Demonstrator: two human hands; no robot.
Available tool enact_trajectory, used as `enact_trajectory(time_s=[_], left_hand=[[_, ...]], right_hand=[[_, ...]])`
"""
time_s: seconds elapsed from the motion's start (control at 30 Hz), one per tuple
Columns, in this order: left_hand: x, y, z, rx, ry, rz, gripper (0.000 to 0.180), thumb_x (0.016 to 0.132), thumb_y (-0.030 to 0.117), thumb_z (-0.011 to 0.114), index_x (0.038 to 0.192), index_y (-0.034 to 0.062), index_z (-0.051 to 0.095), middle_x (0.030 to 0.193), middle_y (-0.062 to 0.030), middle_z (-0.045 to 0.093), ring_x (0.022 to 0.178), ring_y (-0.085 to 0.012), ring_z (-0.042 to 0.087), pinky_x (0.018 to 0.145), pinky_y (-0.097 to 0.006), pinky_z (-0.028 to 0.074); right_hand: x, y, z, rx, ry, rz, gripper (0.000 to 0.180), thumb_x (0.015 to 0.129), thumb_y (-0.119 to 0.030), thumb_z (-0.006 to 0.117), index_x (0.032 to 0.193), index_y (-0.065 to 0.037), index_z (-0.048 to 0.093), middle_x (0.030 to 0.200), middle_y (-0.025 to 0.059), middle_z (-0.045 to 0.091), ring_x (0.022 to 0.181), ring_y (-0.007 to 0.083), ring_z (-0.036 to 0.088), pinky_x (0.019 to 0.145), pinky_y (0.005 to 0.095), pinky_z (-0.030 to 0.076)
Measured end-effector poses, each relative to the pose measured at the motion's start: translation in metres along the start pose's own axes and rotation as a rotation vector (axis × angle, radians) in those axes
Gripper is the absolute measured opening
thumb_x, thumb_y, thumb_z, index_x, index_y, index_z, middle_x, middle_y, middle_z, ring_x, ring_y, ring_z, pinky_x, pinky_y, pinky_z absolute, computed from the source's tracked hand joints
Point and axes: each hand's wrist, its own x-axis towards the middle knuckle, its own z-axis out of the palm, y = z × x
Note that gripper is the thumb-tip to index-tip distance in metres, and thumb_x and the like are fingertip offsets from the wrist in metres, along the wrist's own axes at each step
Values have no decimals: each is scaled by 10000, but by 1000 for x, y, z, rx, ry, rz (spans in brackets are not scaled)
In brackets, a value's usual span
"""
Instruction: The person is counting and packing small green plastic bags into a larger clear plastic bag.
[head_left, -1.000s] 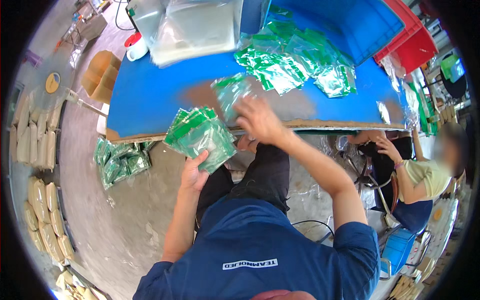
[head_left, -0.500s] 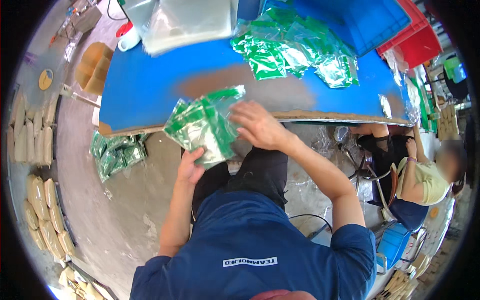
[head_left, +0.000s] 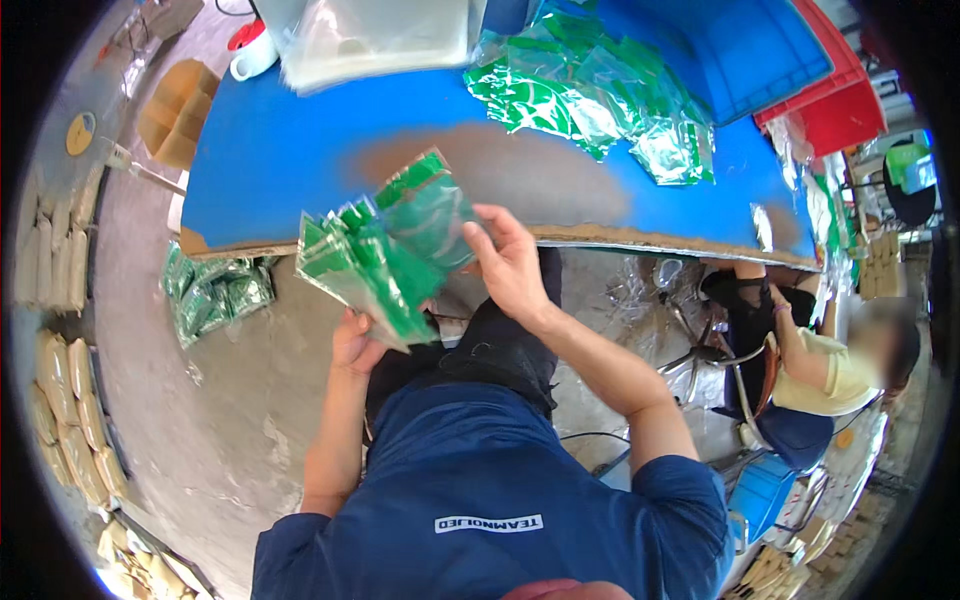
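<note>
Over my lap, at the table's near edge, my left hand grips the lower end of a fanned stack of green plastic packets. My right hand closes its thumb and fingers on the right edge of a clear-and-green packet, which overlaps the stack. Whether that packet is fully apart from the others I cannot tell. Farther back on the table lies a loose heap of similar shiny green packets.
The blue table has a worn brown patch. Clear plastic sheets, a red-and-white mug, a blue bin and a red bin stand along it. More green packets lie on the floor left. A seated person is at right.
My right hand has turned and now pinches a packet's edge. The stack has fanned out and shifted slightly left. The view has also shifted a little.
</note>
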Motion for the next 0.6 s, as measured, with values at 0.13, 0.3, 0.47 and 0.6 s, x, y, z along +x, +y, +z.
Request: enact_trajectory(time_s=[0.13,0.3,0.47,0.6], left_hand=[[23,-12,3,1,142,8,626,826,76,750,1392,37,485,1323,-109,600,1216,-303,584,1075,-494,446],[17,-10,9,24,202,35,610,862,66,712,1412,31,450,1341,-110,585,1238,-289,566,1077,-483,446],[-9,2,-2,122,210,108,752,779,136,788,1435,41,431,1341,-125,589,1255,-317,552,1114,-511,405],[-18,9,-33,-5,52,-47,807,714,153,809,1423,18,450,1382,-171,559,1302,-366,516,1138,-582,361]], right_hand=[[30,-8,4,71,-359,333,277,1003,-205,606,1187,2,605,1090,68,698,978,180,654,803,327,541],[149,2,-89,-1338,86,-601,795,888,-618,605,1341,30,521,1392,287,499,1316,431,459,1090,562,337],[70,2,-73,-1379,-369,-617,917,837,-620,666,1461,1,412,1517,268,377,1425,409,348,1160,566,250],[29,-5,-49,-1130,-443,-829,392,907,-160,699,1258,-24,593,1255,194,631,1198,296,610,976,430,482]])
